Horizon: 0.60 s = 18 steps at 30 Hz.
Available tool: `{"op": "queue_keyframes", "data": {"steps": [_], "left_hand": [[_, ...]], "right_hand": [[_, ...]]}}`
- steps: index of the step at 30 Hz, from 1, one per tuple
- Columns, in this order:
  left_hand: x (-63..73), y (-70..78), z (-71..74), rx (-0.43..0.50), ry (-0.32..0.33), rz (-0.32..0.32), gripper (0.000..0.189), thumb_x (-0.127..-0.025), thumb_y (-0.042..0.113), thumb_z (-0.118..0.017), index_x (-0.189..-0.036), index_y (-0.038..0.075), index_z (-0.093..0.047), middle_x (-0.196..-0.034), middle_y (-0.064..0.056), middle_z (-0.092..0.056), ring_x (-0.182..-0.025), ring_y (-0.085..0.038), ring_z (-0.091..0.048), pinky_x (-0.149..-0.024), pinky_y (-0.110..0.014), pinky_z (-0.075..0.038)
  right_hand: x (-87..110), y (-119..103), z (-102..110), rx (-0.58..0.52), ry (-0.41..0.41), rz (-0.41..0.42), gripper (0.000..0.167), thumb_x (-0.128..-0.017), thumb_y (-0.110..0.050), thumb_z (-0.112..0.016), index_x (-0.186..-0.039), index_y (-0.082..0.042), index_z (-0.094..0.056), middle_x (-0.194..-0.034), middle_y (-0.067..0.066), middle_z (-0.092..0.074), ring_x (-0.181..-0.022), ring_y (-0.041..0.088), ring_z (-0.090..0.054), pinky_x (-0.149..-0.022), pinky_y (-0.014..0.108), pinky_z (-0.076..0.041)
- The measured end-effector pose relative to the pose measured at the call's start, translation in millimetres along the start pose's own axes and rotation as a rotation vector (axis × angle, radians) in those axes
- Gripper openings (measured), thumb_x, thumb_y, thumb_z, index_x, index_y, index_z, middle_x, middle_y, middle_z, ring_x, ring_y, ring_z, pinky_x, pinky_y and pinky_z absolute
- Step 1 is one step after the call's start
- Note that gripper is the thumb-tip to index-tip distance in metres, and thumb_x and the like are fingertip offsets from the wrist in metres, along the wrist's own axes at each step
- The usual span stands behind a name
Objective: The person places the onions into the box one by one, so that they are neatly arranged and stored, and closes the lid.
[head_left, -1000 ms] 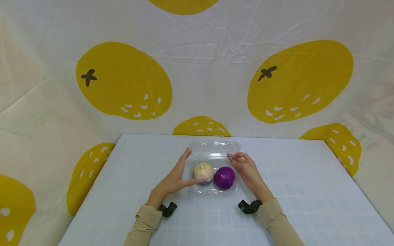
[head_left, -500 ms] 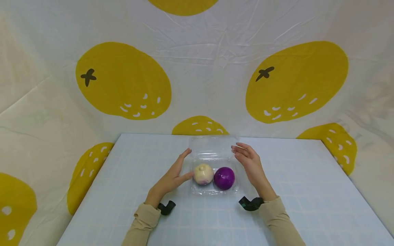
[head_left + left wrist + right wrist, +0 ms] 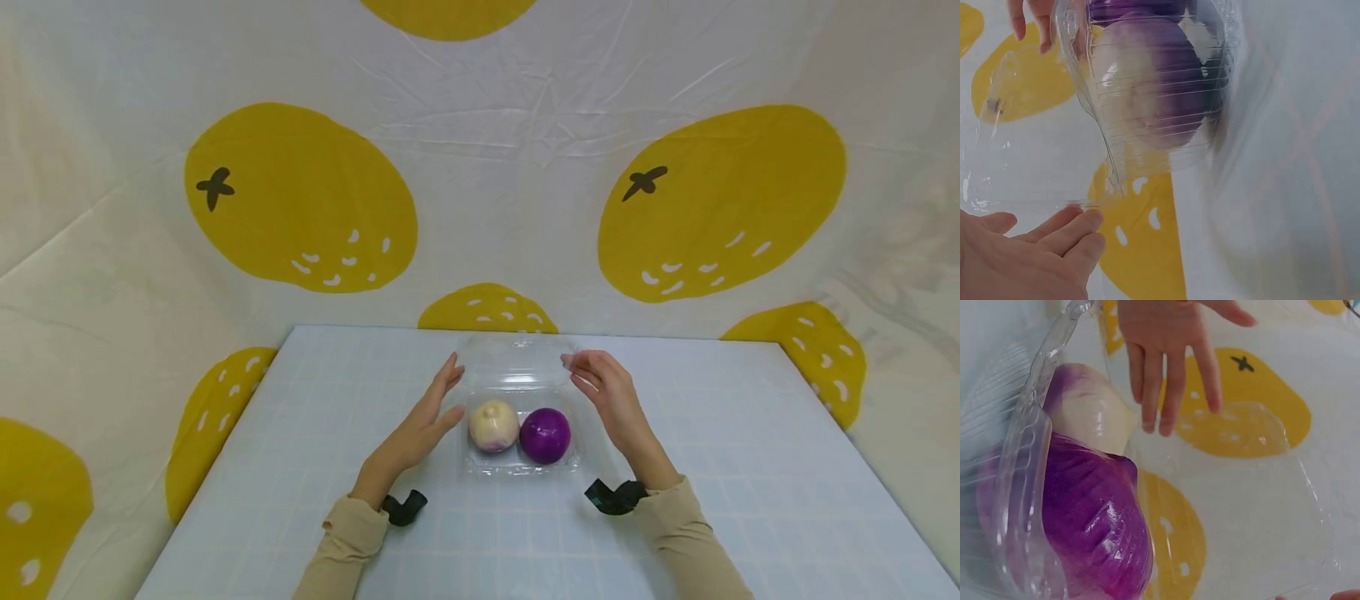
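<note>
A clear plastic clamshell box (image 3: 525,472) stands on the table, its hinged lid (image 3: 510,360) raised at the back. Inside, a white turnip with a purple tinge (image 3: 493,427) sits on the left, beside a round glossy purple vegetable resembling an onion (image 3: 545,436). My left hand (image 3: 412,433) is at the box's left side, fingers extended and thumb apart; its fingertips are close to the lid's edge, and contact is hard to tell. At the lid's right edge is my right hand (image 3: 615,408), fingers slightly bent. Its fingertips barely show in the right wrist view (image 3: 1344,595).
The pale blue checked table (image 3: 735,467) extends on both sides of the box. Behind it hangs a white cloth (image 3: 517,208) printed with large yellow fruit. Each wrist wears a black camera mount (image 3: 405,507).
The lid has swung further back, then leaned slightly forward again. My right hand has gone up and outward from its earlier pinch at the lid. My left thumb has drawn away from the turnip.
</note>
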<state>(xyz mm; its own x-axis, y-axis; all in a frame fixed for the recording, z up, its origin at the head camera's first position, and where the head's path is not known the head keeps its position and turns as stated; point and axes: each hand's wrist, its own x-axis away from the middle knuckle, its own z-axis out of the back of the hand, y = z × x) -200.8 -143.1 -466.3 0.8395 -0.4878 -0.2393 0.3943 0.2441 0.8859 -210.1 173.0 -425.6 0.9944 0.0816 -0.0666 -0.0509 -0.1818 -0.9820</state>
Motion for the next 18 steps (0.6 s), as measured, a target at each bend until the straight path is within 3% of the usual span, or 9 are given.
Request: {"op": "queue_keyframes", "data": {"steps": [4,8,14,18], "left_hand": [[-0.6,5.9,2.8,0.049,-0.003,0.041,0.052,-0.109,0.021,-0.033,-0.157,0.010,-0.015,-0.159,-0.019,-0.024,-0.149,-0.033,-0.021,-0.118,-0.057,-0.019],[1.1,12.6,5.7,0.022,0.026,0.077,0.042,-0.111,0.023,-0.023,-0.144,0.000,-0.034,-0.155,-0.020,-0.034,-0.146,-0.036,-0.026,-0.118,-0.057,-0.019],[11.1,15.3,4.5,-0.002,0.024,0.187,0.048,-0.110,0.039,-0.027,-0.139,0.006,-0.046,-0.156,-0.014,-0.035,-0.146,-0.034,-0.026,-0.118,-0.060,-0.019],[19.0,16.2,-2.1,0.021,0.049,0.252,0.046,-0.108,0.039,-0.036,-0.142,0.009,-0.046,-0.155,-0.011,-0.038,-0.146,-0.032,-0.028,-0.118,-0.058,-0.022]], "right_hand": [[3.4,-2.5,2.1,0.003,-0.009,-0.058,0.034,-0.109,-0.027,-0.037,-0.115,0.005,-0.050,-0.118,0.011,-0.060,-0.116,0.021,-0.058,-0.107,0.032,-0.044],[9.7,-4.0,5.8,0.077,-0.029,-0.101,0.035,-0.108,-0.027,-0.039,-0.115,0.006,-0.049,-0.118,0.009,-0.057,-0.116,0.017,-0.057,-0.108,0.033,-0.042],[24.5,-2.5,9.9,0.191,-0.060,-0.150,0.038,-0.106,-0.025,-0.045,-0.118,0.011,-0.048,-0.143,0.026,-0.045,-0.138,0.033,-0.040,-0.116,0.042,-0.030],[35.8,2.8,11.7,0.240,-0.047,-0.192,0.034,-0.104,-0.018,-0.050,-0.122,0.011,-0.048,-0.146,0.023,-0.043,-0.138,0.032,-0.039,-0.117,0.045,-0.028]]}}
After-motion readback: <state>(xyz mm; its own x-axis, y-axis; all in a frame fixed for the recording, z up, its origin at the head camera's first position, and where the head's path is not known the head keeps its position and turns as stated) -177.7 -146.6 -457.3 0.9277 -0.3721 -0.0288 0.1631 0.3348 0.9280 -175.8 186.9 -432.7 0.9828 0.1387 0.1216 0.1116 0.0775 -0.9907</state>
